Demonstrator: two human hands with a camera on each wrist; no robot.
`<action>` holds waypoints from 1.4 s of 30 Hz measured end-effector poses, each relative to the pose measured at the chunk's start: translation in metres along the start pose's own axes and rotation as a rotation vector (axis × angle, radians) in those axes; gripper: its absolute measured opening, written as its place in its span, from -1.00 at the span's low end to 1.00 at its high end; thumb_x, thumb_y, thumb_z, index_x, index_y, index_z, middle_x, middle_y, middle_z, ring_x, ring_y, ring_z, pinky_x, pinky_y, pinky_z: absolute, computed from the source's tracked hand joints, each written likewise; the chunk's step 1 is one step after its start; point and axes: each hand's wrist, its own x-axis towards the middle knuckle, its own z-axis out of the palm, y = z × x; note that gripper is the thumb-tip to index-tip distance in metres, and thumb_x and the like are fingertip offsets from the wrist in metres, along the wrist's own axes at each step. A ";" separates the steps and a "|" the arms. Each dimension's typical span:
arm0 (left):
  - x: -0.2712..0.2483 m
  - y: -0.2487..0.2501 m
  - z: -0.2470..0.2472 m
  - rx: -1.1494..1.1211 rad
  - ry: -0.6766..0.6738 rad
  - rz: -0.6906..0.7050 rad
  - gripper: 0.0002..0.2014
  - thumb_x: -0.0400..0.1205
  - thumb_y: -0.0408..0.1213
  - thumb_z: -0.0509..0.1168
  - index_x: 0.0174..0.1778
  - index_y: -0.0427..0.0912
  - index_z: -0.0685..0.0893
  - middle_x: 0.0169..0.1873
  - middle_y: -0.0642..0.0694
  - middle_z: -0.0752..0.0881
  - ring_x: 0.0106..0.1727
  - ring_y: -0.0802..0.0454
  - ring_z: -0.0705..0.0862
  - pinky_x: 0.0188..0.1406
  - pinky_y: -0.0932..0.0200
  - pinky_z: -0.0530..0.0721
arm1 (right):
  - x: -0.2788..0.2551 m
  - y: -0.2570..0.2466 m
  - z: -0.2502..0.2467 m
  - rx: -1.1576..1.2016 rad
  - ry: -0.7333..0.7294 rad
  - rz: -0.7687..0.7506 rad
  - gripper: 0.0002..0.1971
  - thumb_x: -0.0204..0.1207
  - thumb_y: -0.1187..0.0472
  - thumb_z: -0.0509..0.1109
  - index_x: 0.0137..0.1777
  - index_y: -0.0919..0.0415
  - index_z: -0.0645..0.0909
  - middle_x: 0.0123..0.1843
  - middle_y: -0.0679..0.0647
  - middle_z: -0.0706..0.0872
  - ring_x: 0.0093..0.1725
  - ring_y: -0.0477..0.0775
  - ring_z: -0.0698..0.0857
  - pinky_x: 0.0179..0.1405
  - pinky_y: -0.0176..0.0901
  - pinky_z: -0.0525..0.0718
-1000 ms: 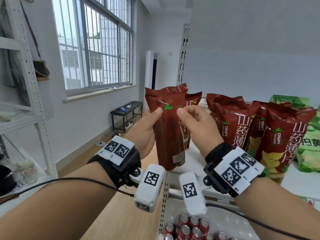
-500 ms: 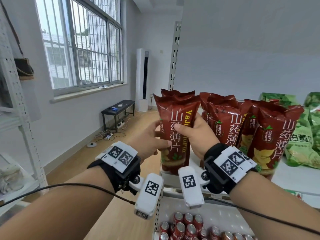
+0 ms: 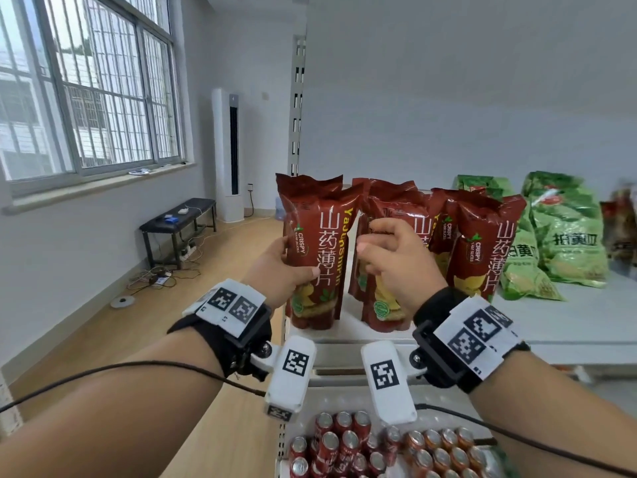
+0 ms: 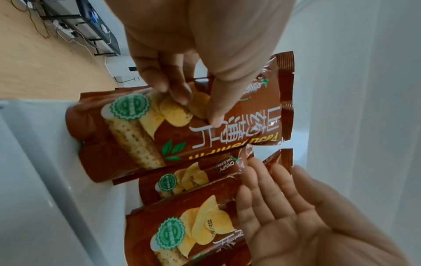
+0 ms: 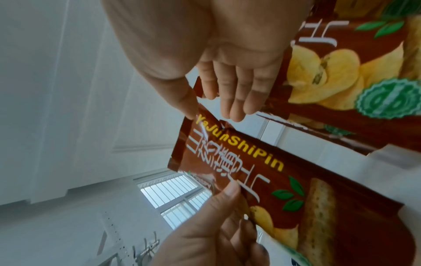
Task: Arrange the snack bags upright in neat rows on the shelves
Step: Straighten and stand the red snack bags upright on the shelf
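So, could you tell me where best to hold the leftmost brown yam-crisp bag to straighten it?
Probably mid-body, coming from its open left side. The leftmost brown bag stands upright at the shelf end, with neighbouring bags crowding its right. The left hand already wraps it there, thumb on front; the right hand is off it.

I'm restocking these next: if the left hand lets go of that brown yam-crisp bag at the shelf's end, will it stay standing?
Probably, though not securely. The brown bag is tall and narrow, so apt to tip. It looks puffy and light, and a nudge would likely shift it. The left hand grips it beside the shelf's open end, so it could fall off.
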 end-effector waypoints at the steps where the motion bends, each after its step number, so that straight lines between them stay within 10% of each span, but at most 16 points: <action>1: 0.001 -0.001 0.000 0.000 0.001 0.003 -0.28 0.46 -0.31 0.51 0.52 -0.02 0.35 0.17 -0.07 0.72 0.11 -0.06 0.72 0.22 -0.19 0.67 | -0.001 0.000 -0.005 -0.009 0.035 -0.018 -0.71 0.53 0.23 0.39 0.20 0.02 0.46 -0.02 -0.10 0.71 -0.05 -0.14 0.71 0.00 -0.22 0.67; 6: -0.002 -0.008 -0.001 0.015 0.042 0.079 -0.17 0.41 -0.27 0.55 0.53 0.09 0.25 0.06 0.05 0.65 0.01 0.01 0.70 -0.14 0.08 0.66 | 0.001 0.007 -0.026 -0.022 0.281 -0.055 -0.75 0.47 0.25 0.44 -0.01 -0.05 0.45 -0.34 -0.12 0.54 -0.40 -0.28 0.57 -0.33 -0.44 0.56; 11: -0.013 -0.011 -0.003 0.036 0.221 0.120 -0.37 0.42 -0.20 0.54 0.26 0.16 0.29 0.15 -0.05 0.44 0.11 0.00 0.52 -0.11 0.13 0.53 | 0.007 0.020 -0.035 -0.058 0.409 0.115 -0.28 0.31 0.04 0.58 0.41 0.05 0.29 0.24 0.05 0.52 0.16 0.02 0.58 0.16 -0.06 0.59; 17: -0.027 0.010 0.007 -0.024 0.206 0.285 -0.82 0.54 -0.32 0.42 -0.26 0.04 0.58 -0.34 0.12 0.62 -0.42 0.41 0.63 -0.56 0.49 0.50 | 0.015 0.032 -0.040 -0.050 0.230 0.194 0.05 0.18 -0.05 0.63 0.60 0.02 0.09 0.42 0.05 0.48 0.35 0.14 0.54 0.36 0.21 0.54; 22: -0.039 0.017 0.038 0.038 0.152 0.260 -0.87 0.57 -0.11 0.33 -0.25 0.25 0.71 -0.42 0.26 0.69 -0.37 0.32 0.63 -0.33 0.27 0.58 | 0.016 0.034 -0.049 0.058 0.128 0.131 -0.20 0.30 0.18 0.61 0.49 0.09 0.27 0.18 0.02 0.64 0.08 0.02 0.69 0.17 0.02 0.67; 27: -0.048 0.035 0.089 -0.006 0.119 0.242 -0.52 0.55 0.08 0.28 0.41 0.14 0.51 0.13 0.21 0.69 0.12 0.25 0.67 -0.07 0.20 0.62 | 0.007 0.035 -0.072 0.134 -0.099 -0.009 -0.38 0.29 0.18 0.62 0.24 -0.07 0.35 0.08 -0.09 0.67 0.02 -0.14 0.70 -0.14 -0.33 0.64; 35: -0.058 0.061 0.142 -0.350 0.204 0.189 -0.73 0.72 -0.18 0.18 0.26 -0.14 0.66 0.14 -0.14 0.78 0.22 -0.09 0.72 0.37 -0.17 0.57 | 0.008 0.030 -0.107 0.449 -0.306 0.014 -0.67 0.51 0.09 0.42 0.25 0.06 0.54 0.14 0.09 0.74 0.07 0.02 0.76 0.06 -0.06 0.72; 42: -0.067 0.063 0.151 -0.332 0.245 0.193 -0.77 0.73 -0.17 0.17 0.14 -0.11 0.69 0.04 -0.08 0.82 0.10 0.01 0.77 0.13 0.02 0.67 | 0.019 0.035 -0.121 0.520 -0.409 -0.066 -0.86 0.56 0.02 0.32 0.02 -0.03 0.66 -0.08 -0.09 0.83 -0.08 -0.10 0.80 -0.18 -0.25 0.71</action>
